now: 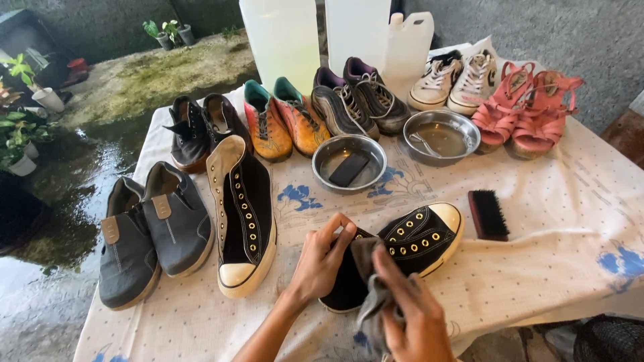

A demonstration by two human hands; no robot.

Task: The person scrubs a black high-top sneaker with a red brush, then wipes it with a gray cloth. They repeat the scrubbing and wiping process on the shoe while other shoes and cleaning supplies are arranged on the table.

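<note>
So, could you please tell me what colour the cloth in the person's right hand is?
The cloth is grey, seen best in the head view.

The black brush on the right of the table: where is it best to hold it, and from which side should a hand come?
Grip the brush across its two long sides, coming from above. It lies flat on the tablecloth, apart from the black sneaker beside it, so both long edges look free. Which face is up is hard to tell.

Bare left hand, bare right hand, sleeveless forearms
</note>
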